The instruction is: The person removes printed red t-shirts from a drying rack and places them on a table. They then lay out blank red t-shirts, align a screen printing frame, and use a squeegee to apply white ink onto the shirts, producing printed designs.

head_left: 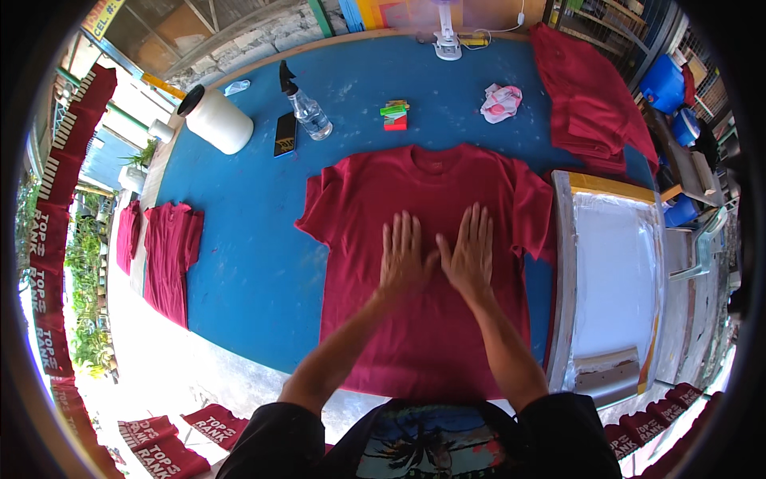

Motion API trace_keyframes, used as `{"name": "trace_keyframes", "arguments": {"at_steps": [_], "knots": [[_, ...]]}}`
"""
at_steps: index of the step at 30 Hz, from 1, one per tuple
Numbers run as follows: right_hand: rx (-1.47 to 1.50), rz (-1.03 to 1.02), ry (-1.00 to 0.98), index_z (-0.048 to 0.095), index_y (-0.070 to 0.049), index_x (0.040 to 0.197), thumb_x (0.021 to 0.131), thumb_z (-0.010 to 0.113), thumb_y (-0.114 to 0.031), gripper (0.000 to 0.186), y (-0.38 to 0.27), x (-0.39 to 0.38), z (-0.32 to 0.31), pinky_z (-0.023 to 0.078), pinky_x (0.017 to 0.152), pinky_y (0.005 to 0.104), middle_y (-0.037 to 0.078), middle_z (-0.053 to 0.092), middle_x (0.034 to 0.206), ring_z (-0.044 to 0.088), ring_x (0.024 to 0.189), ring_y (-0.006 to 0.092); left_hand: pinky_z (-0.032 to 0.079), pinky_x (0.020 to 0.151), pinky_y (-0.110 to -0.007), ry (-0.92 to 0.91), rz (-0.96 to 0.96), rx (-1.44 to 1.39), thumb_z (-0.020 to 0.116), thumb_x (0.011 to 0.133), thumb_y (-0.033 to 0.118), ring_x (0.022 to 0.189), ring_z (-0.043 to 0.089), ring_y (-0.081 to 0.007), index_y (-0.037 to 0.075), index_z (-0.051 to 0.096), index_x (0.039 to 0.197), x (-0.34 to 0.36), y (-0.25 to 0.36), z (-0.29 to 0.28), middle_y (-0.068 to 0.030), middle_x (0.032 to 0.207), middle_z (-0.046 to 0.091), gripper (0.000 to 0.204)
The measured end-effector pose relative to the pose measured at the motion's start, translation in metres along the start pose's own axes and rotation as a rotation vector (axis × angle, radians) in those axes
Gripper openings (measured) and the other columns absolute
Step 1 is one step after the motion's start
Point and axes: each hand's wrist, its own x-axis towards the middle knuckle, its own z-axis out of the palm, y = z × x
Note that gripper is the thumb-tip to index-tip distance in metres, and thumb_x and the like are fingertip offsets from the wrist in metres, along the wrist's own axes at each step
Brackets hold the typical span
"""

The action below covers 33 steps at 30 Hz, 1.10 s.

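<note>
A blue desk (247, 255) with a pale wooden rim spans the middle of the frame, its top scuffed with whitish marks. Behind it, at the upper left, stands a rough grey block wall (275, 38), with a green post (321, 17) beside it and an orange panel (399, 14) at top centre. Greenery (86, 279) fills the far left; strong daylight whites out the lower left. A pale plastic chair (704, 249) sits at the right edge.

Left grip (403, 259), right grip (469, 257) flat, palm down.
</note>
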Motion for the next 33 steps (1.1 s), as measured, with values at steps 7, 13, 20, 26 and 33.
{"name": "trace_keyframes", "arguments": {"at_steps": [7,13,20,26,33], "knots": [[-0.045,0.123,-0.268,0.022,0.015,0.163,0.091,0.068,-0.071,0.122,-0.054,-0.220,-0.102,0.013,0.130,0.0669,0.036,0.024,0.170,0.018,0.160,0.0542,0.008,0.130,-0.066,-0.175,-0.037,-0.082,0.069,0.093,0.067,0.163,0.019,-0.0456,-0.002,0.037,0.163,-0.245,0.020,-0.067,-0.0319,0.171,0.027,0.104],[-0.183,0.269,-0.217,0.012,0.013,0.166,0.078,0.072,-0.085,0.144,-0.039,-0.326,-0.128,0.004,0.129,0.0685,0.034,0.011,0.174,0.005,0.163,0.0527,0.004,0.130,-0.066,-0.029,-0.234,-0.016,0.071,0.088,0.074,0.164,0.015,-0.0458,-0.007,0.033,0.164,-0.354,-0.046,-0.089,-0.0313,0.172,0.027,0.117],[-0.243,0.910,-0.469,0.002,0.008,0.169,0.087,0.057,-0.088,0.138,-0.059,-0.308,-0.143,-0.003,0.131,0.0608,0.031,-0.002,0.177,-0.007,0.165,0.0446,0.002,0.128,-0.069,0.037,-0.437,-0.104,0.065,0.097,0.067,0.164,0.008,-0.0494,-0.009,0.027,0.165,-0.444,-0.050,-0.089,-0.0342,0.173,0.018,0.109],[0.060,0.196,-0.432,0.025,0.004,0.167,0.096,0.068,-0.066,0.108,-0.198,-0.274,-0.090,0.011,0.131,0.0611,0.031,0.013,0.175,0.010,0.164,0.0469,0.007,0.129,-0.067,0.169,-0.697,-0.284,0.062,0.103,0.059,0.163,0.013,-0.0505,-0.004,0.029,0.166,-0.539,-0.084,-0.101,-0.0355,0.172,0.020,0.095],[0.647,-0.383,-0.396,0.054,0.006,0.149,0.095,0.076,-0.056,0.084,-0.447,-0.171,0.025,0.044,0.118,0.0527,0.031,0.053,0.152,0.050,0.144,0.0460,0.028,0.124,-0.064,0.272,-0.878,-0.290,0.074,0.099,0.043,0.150,0.038,-0.0518,-0.002,0.055,0.150,-0.595,-0.153,-0.122,-0.0352,0.160,0.041,0.070]]}}
